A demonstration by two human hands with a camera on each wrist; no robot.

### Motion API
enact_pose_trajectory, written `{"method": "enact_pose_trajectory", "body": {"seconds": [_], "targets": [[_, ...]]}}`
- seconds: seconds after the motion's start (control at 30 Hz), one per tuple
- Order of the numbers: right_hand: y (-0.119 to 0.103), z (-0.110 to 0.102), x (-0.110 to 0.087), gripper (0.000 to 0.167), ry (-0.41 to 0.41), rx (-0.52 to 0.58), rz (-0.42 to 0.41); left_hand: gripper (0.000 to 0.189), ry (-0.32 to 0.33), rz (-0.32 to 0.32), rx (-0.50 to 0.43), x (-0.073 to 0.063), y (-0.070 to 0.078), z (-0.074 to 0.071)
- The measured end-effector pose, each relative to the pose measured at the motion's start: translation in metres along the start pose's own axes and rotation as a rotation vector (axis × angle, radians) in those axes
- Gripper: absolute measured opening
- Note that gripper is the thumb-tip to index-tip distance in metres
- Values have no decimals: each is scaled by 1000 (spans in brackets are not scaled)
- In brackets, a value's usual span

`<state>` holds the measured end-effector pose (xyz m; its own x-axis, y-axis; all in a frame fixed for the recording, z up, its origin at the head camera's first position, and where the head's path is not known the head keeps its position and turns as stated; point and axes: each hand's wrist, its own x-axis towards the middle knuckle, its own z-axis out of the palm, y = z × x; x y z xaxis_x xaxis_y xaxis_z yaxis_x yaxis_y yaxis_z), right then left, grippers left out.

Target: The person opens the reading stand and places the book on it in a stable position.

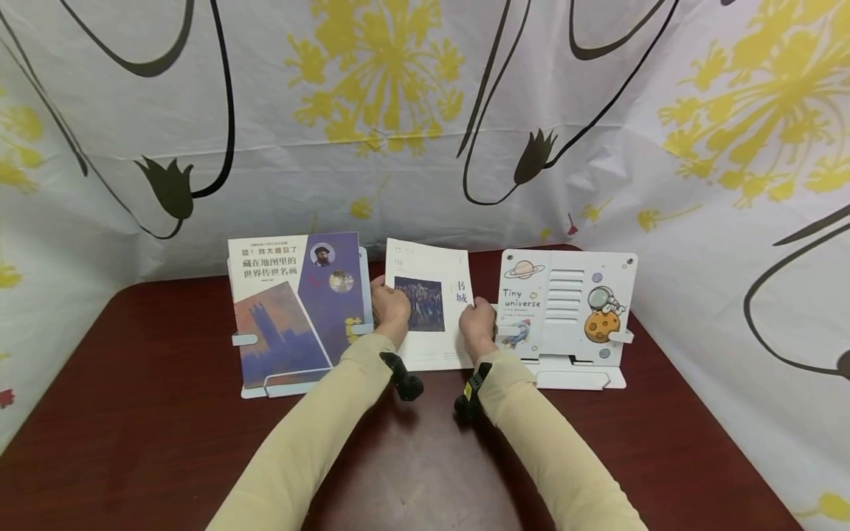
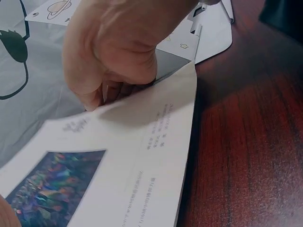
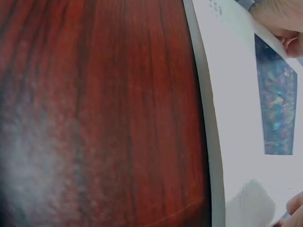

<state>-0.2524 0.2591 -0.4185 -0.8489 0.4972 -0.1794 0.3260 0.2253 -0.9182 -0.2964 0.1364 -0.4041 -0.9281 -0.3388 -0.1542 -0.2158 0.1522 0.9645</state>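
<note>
A white magazine (image 1: 432, 352) with a dark picture on its cover stands tilted back at the middle of the table, its lower edge right at the tabletop. My left hand (image 1: 392, 308) grips its left edge, thumb at the front. On the opposite edge, my right hand (image 1: 477, 324) holds the magazine with fingers curled behind it. The left wrist view shows the right hand (image 2: 118, 47) bent over that edge. In the right wrist view the left hand (image 3: 281, 21) is at the far edge.
To the left, a purple and white book (image 1: 335, 317) leans on a pale book stand (image 1: 279, 391). A white book stand (image 1: 564, 310) with space drawings stands to the right, close to the right hand. Behind the dark red table (image 1: 153, 413) hangs a patterned cloth (image 1: 412, 192).
</note>
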Motion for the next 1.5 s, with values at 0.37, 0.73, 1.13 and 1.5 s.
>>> {"method": "enact_pose_trajectory", "body": {"seconds": [0.37,0.73,1.13,1.5], "targets": [[-17,1,16,38,40,64,-40,38,-46,59,-134,5,2,2],[-71,6,12,29,212,438,-126,36,101,258,-285,16,47,6],[-133,-37,2,23,197,671,-301,35,73,539,-439,3,105,-10],[-158,-149,-11,18,4,944,-403,32,-215,786,-676,-48,152,-4]]}}
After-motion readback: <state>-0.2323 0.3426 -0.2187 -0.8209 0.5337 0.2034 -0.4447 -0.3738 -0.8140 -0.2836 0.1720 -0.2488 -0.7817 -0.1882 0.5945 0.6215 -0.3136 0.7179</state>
